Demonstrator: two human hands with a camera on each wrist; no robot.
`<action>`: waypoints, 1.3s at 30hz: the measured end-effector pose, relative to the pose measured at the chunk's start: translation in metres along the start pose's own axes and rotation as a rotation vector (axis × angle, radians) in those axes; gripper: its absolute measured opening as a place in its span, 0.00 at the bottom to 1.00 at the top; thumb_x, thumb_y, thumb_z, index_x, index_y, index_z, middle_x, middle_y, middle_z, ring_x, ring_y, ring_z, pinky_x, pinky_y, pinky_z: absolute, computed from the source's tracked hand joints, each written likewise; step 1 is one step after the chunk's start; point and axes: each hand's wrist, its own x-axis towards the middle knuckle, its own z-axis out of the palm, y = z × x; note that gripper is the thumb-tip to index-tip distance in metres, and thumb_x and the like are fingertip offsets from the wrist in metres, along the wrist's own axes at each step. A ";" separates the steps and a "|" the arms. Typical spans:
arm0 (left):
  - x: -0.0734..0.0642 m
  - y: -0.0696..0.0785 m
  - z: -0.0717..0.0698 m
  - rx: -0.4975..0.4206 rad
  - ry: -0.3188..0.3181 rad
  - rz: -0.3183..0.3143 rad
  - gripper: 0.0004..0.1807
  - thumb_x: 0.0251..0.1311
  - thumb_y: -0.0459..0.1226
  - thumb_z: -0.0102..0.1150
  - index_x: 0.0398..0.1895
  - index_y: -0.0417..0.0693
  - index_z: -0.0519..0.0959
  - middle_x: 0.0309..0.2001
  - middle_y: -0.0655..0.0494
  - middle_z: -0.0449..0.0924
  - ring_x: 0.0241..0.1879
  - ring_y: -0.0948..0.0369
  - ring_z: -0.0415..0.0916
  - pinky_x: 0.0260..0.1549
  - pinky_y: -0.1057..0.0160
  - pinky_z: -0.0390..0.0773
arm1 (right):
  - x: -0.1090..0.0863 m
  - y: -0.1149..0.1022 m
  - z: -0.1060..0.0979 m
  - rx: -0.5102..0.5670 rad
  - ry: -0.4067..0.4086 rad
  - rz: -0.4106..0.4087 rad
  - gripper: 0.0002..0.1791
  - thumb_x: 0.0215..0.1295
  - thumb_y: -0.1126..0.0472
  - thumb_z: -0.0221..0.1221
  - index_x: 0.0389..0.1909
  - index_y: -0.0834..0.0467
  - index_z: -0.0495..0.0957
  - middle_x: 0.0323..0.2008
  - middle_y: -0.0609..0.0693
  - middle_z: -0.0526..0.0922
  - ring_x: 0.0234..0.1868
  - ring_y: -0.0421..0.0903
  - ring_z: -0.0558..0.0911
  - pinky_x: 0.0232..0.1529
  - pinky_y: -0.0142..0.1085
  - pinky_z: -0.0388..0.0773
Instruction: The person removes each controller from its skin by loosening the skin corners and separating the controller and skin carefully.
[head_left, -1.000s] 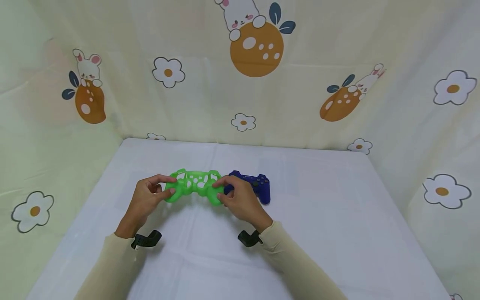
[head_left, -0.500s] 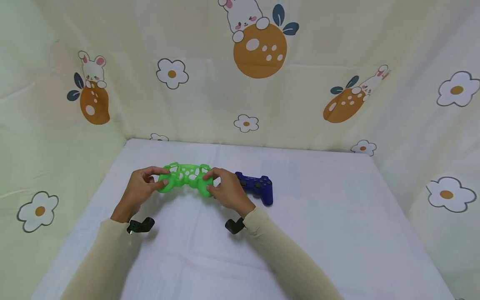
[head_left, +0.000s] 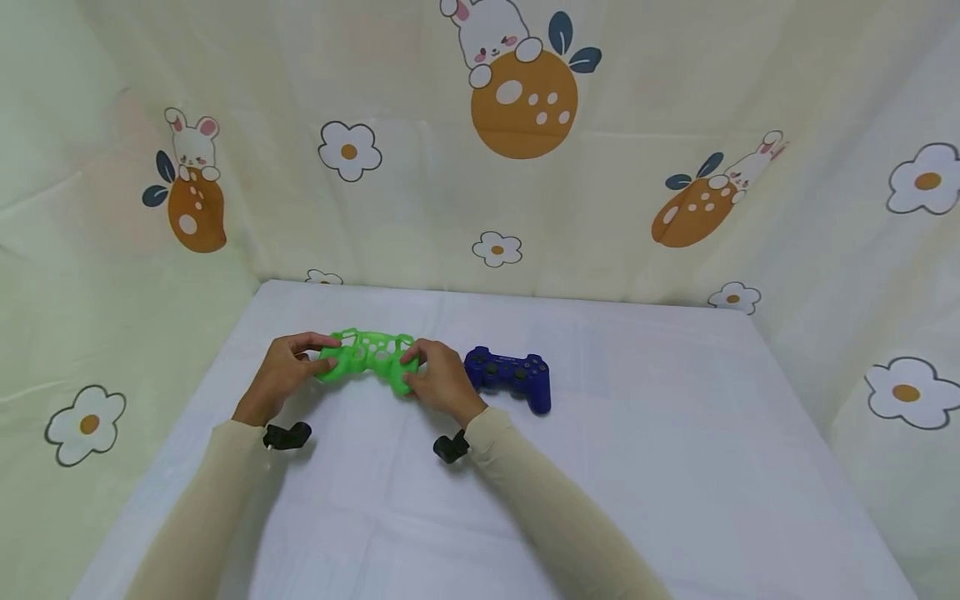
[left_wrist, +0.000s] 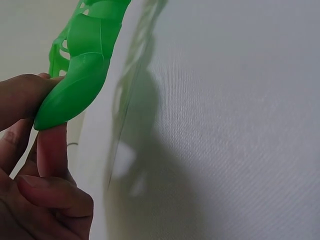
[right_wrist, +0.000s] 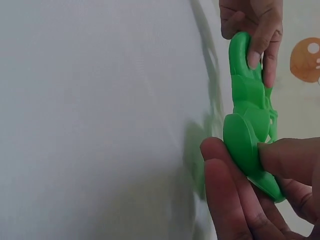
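Both hands hold a green game controller cover [head_left: 367, 354] with cut-out holes, one at each end. My left hand [head_left: 283, 372] pinches its left grip between thumb and fingers; the left wrist view shows that green grip [left_wrist: 75, 90] from close by. On the other end, my right hand [head_left: 442, 379] pinches the right grip, with the thumb on one face and fingers behind, as the right wrist view shows. The cover is held just over the white cloth, casting a shadow. Right of my right hand, a dark blue game controller [head_left: 517, 375] lies on the table, buttons up.
A white cloth covers the table [head_left: 637, 467]. Behind it and at both sides hang pale curtains [head_left: 420, 200] printed with rabbits, oranges and flowers. Each wrist wears a small black camera mount [head_left: 287, 436].
Both hands have moved left with the green cover, away from the blue controller, which now shows fully. The cover's right end has dipped a little. The head view has shifted slightly.
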 end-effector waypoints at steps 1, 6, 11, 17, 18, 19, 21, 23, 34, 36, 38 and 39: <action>0.001 -0.001 -0.001 0.004 -0.002 -0.004 0.20 0.66 0.37 0.72 0.61 0.45 0.85 0.66 0.43 0.77 0.55 0.54 0.67 0.45 0.66 0.71 | 0.001 -0.001 0.002 -0.002 -0.001 0.007 0.10 0.66 0.64 0.70 0.45 0.51 0.84 0.45 0.50 0.84 0.52 0.47 0.80 0.60 0.44 0.77; 0.004 -0.005 -0.002 0.028 -0.003 -0.019 0.21 0.66 0.37 0.72 0.61 0.45 0.85 0.65 0.41 0.79 0.51 0.54 0.68 0.43 0.65 0.71 | 0.004 -0.003 0.009 -0.025 0.002 0.058 0.10 0.65 0.64 0.71 0.45 0.52 0.85 0.46 0.52 0.80 0.48 0.47 0.78 0.55 0.41 0.77; 0.004 -0.007 -0.002 0.063 -0.006 -0.050 0.20 0.67 0.38 0.71 0.62 0.46 0.85 0.65 0.42 0.79 0.51 0.55 0.66 0.44 0.64 0.71 | 0.005 -0.003 0.015 -0.052 -0.006 0.102 0.10 0.65 0.64 0.72 0.45 0.52 0.85 0.43 0.51 0.77 0.42 0.43 0.78 0.47 0.34 0.76; 0.003 -0.010 -0.001 0.098 -0.004 -0.055 0.20 0.68 0.38 0.70 0.62 0.46 0.85 0.66 0.43 0.78 0.52 0.53 0.68 0.45 0.65 0.72 | 0.005 -0.003 0.018 -0.019 -0.032 0.133 0.10 0.66 0.66 0.71 0.46 0.55 0.84 0.42 0.52 0.73 0.26 0.39 0.85 0.39 0.27 0.78; 0.004 -0.011 -0.001 0.104 -0.001 -0.056 0.20 0.68 0.37 0.70 0.62 0.46 0.85 0.66 0.43 0.78 0.53 0.53 0.68 0.46 0.65 0.72 | 0.005 -0.003 0.018 -0.016 -0.035 0.136 0.10 0.66 0.66 0.71 0.46 0.55 0.84 0.42 0.52 0.73 0.25 0.39 0.85 0.39 0.26 0.78; 0.004 -0.012 -0.001 0.111 0.000 -0.051 0.20 0.68 0.37 0.70 0.62 0.46 0.85 0.66 0.43 0.78 0.53 0.53 0.68 0.46 0.65 0.72 | 0.005 -0.004 0.018 -0.015 -0.036 0.138 0.10 0.66 0.66 0.71 0.46 0.55 0.84 0.42 0.52 0.73 0.25 0.39 0.85 0.39 0.27 0.78; 0.006 -0.014 0.000 0.124 0.006 -0.043 0.19 0.68 0.37 0.70 0.61 0.46 0.85 0.65 0.42 0.78 0.53 0.52 0.69 0.46 0.64 0.72 | 0.005 -0.004 0.019 -0.030 -0.033 0.138 0.10 0.65 0.66 0.72 0.45 0.54 0.84 0.41 0.51 0.73 0.27 0.39 0.84 0.41 0.28 0.77; 0.007 -0.016 0.000 0.140 0.015 -0.041 0.19 0.67 0.36 0.70 0.60 0.46 0.85 0.66 0.42 0.78 0.55 0.51 0.69 0.47 0.62 0.73 | 0.006 -0.004 0.019 -0.061 -0.026 0.133 0.10 0.65 0.65 0.72 0.44 0.53 0.85 0.41 0.51 0.73 0.32 0.40 0.83 0.42 0.29 0.76; 0.010 -0.014 0.004 0.244 0.059 -0.061 0.15 0.68 0.35 0.69 0.57 0.48 0.86 0.60 0.40 0.79 0.57 0.46 0.69 0.49 0.53 0.69 | 0.007 -0.003 0.020 -0.170 -0.011 0.094 0.10 0.64 0.62 0.74 0.44 0.51 0.87 0.34 0.48 0.82 0.38 0.42 0.80 0.50 0.36 0.74; 0.008 -0.013 0.005 0.281 0.058 -0.049 0.15 0.68 0.36 0.69 0.56 0.48 0.86 0.58 0.40 0.79 0.53 0.47 0.70 0.44 0.55 0.69 | 0.007 -0.002 0.020 -0.140 -0.027 0.102 0.10 0.65 0.63 0.72 0.45 0.52 0.86 0.27 0.46 0.83 0.30 0.39 0.82 0.45 0.33 0.74; 0.006 -0.012 0.005 0.323 0.059 -0.018 0.14 0.68 0.36 0.68 0.55 0.48 0.87 0.56 0.40 0.80 0.48 0.49 0.71 0.40 0.57 0.69 | 0.006 -0.002 0.019 -0.090 -0.050 0.116 0.10 0.67 0.64 0.71 0.46 0.53 0.85 0.21 0.46 0.84 0.22 0.39 0.83 0.38 0.31 0.73; 0.005 -0.011 0.004 0.345 0.061 -0.001 0.14 0.68 0.36 0.68 0.55 0.47 0.87 0.56 0.39 0.81 0.46 0.50 0.72 0.38 0.58 0.69 | 0.006 -0.002 0.019 -0.069 -0.062 0.122 0.10 0.67 0.64 0.70 0.47 0.53 0.85 0.19 0.46 0.84 0.19 0.40 0.84 0.35 0.30 0.72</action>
